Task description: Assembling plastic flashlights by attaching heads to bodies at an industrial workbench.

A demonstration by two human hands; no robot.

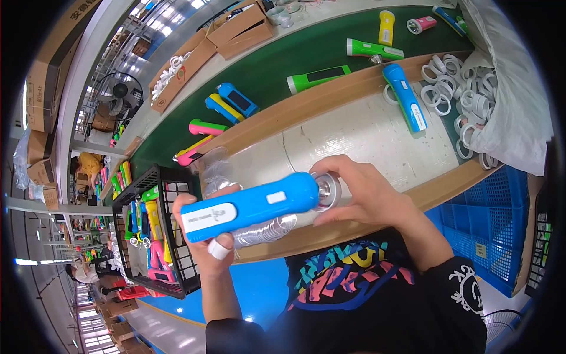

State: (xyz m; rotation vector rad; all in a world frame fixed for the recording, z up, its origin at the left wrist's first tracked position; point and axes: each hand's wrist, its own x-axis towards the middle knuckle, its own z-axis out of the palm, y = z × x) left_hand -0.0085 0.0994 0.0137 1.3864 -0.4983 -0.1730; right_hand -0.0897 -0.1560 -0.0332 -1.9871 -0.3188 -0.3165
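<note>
The blue flashlight [277,197] has a smooth, glossy plastic body, and its reflector [323,192] shines like polished metal. The loose white rings [439,94] look like smooth plastic, the stacked discs [265,231] clear and shiny. The worktop [330,138] is scuffed with a faint sheen; the brown cardboard box [240,32] is matt. The white sack [519,100] looks wrinkled, the black shirt [377,321] is matt cloth, and the blue floor [262,283] gleams.

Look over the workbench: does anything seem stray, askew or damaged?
One white ring lies left of the unheld blue flashlight, apart from the ring heap on the other side, so it looks stray. No damage is apparent.
</note>
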